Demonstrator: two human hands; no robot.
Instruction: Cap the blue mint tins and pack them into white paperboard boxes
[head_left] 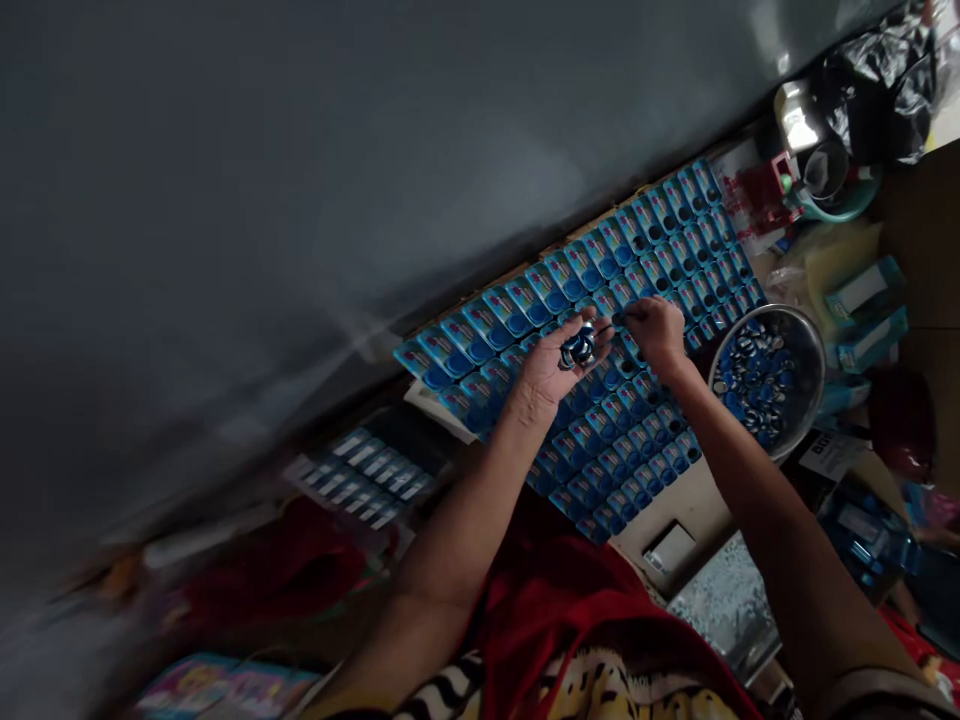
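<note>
My left hand (559,360) is cupped palm up above the blue cards, holding several small round blue-and-silver caps (577,346). To its right, my right hand (658,332) is closed in a pinch just over the cards; what its fingertips hold is too dark and small to make out. Beneath both hands lie rows of printed blue cards (517,310), each with a round spot near its lower end. Dark round pieces sit on many of the cards towards the right. Beside my right forearm stands a metal bowl (814,350) with many more of these caps inside.
A grey wall (375,150) runs along the far side of the cards. At the upper right are a red object (765,190), a teal basin (844,205) and a black plastic bag (870,90). Blue boxes (866,290) stand right of the bowl. Red cloth (570,580) covers my lap.
</note>
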